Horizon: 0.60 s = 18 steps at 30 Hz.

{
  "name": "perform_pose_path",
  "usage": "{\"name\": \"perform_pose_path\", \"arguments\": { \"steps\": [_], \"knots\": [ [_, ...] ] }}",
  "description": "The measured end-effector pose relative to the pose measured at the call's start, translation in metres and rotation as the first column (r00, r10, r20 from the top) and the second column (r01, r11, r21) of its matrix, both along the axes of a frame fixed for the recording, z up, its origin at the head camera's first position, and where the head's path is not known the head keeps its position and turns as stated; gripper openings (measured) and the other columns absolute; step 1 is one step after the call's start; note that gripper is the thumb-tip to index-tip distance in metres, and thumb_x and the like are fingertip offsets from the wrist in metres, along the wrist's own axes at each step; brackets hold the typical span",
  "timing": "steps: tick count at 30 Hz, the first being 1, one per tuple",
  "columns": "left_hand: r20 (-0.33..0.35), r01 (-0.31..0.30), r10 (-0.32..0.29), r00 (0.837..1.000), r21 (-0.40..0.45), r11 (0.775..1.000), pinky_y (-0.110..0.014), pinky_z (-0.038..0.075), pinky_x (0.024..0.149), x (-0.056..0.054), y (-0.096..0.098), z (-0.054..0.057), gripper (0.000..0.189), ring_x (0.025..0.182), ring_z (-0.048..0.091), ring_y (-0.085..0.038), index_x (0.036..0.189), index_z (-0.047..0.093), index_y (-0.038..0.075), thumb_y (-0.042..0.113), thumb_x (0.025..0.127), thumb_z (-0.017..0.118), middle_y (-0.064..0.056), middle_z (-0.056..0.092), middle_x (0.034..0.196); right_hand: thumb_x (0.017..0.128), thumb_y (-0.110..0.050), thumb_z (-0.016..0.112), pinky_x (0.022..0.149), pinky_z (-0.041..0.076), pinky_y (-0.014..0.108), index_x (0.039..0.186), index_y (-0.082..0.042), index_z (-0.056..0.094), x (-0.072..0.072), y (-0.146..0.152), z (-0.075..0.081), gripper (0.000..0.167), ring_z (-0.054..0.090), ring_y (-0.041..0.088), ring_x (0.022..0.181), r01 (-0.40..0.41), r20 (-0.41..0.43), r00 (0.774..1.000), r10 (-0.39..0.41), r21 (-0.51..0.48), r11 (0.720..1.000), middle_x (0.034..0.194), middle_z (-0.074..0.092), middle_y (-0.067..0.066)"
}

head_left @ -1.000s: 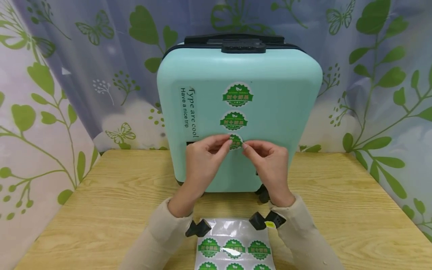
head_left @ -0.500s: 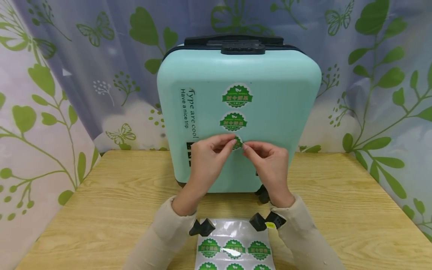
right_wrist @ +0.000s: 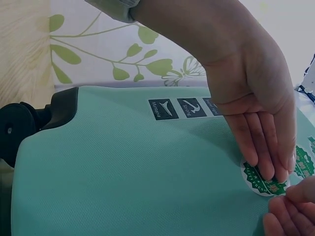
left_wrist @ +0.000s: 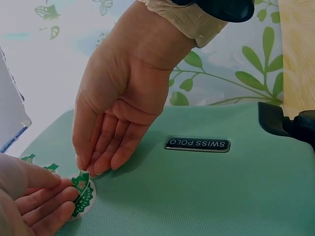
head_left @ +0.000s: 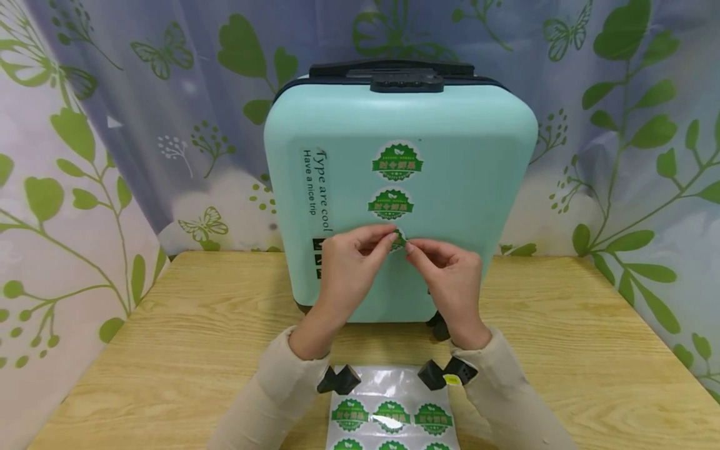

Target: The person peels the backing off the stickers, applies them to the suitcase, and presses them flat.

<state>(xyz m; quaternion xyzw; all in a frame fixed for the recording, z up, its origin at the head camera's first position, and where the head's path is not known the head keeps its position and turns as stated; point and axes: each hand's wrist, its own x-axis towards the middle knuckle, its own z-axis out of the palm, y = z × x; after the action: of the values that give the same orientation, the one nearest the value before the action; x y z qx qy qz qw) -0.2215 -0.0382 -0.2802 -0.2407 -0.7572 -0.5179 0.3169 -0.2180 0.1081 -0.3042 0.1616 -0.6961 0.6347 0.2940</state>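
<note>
A mint-green suitcase (head_left: 472, 187) stands upright on the table, with two round green stickers (head_left: 397, 161) in a column on its front. Below them is a third green sticker (left_wrist: 84, 199), partly hidden by the fingers. My left hand (head_left: 349, 265) reaches over it from the left, its fairly straight fingertips resting on the sticker's face, as the right wrist view shows. My right hand (head_left: 450, 275) pinches the sticker's right edge between thumb and forefinger. That edge stands raised in the left wrist view, while the lower part lies against the case.
A glossy sheet (head_left: 388, 378) with several matching stickers lies on the wooden table (head_left: 214, 325) between the forearms. A black wheel (head_left: 440, 326) shows at the suitcase's lower right. Behind it hangs a leaf-patterned curtain (head_left: 197, 112).
My left hand has slid right across the third sticker, covering more of it and uncovering black printed squares on the suitcase. My right hand stays almost in place at the sticker's edge.
</note>
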Motion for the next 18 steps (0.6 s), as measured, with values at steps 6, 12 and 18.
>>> {"name": "perform_pose_path", "arguments": {
  "steps": [6, 12, 18],
  "knots": [
    [0.008, 0.008, -0.008, 1.000, -0.002, 1.000, -0.018, 0.053, 0.063, -0.0007, 0.0005, 0.0002, 0.013, 0.070, 0.068, -0.010, 0.096, 0.075, 0.004, 0.010, 0.087, 0.067, -0.008, 0.073, 0.090, 0.083, -0.011, 0.072, 0.057, 0.053, 0.020, 0.089, 0.002, 0.074, 0.0000, 0.0005, -0.0007, 0.014, 0.069, 0.014, 0.065, -0.009, -0.017, 1.000, 0.008, -0.008, 1.000, 0.078, 0.070, 0.022],
    [0.029, 0.024, -0.024, 0.999, -0.003, 1.000, -0.018, 0.053, 0.063, -0.0015, 0.0021, -0.0003, 0.013, 0.070, 0.068, -0.010, 0.096, 0.075, 0.004, 0.011, 0.088, 0.067, -0.008, 0.073, 0.091, 0.083, -0.011, 0.072, 0.053, 0.051, 0.019, 0.089, 0.001, 0.075, -0.0009, 0.0028, -0.0013, 0.013, 0.068, 0.012, 0.063, -0.006, -0.010, 1.000, 0.006, 0.012, 1.000, 0.080, 0.070, 0.020],
    [0.036, 0.032, -0.031, 0.999, -0.007, 0.999, -0.017, 0.053, 0.062, -0.0020, 0.0047, -0.0010, 0.013, 0.070, 0.068, -0.010, 0.096, 0.075, 0.004, 0.010, 0.087, 0.068, -0.008, 0.073, 0.092, 0.083, -0.010, 0.072, 0.067, 0.056, 0.024, 0.090, 0.003, 0.074, -0.0009, 0.0041, -0.0005, 0.014, 0.069, 0.008, 0.069, -0.020, -0.001, 1.000, 0.020, 0.021, 1.000, 0.083, 0.070, 0.021]
  ]
}}
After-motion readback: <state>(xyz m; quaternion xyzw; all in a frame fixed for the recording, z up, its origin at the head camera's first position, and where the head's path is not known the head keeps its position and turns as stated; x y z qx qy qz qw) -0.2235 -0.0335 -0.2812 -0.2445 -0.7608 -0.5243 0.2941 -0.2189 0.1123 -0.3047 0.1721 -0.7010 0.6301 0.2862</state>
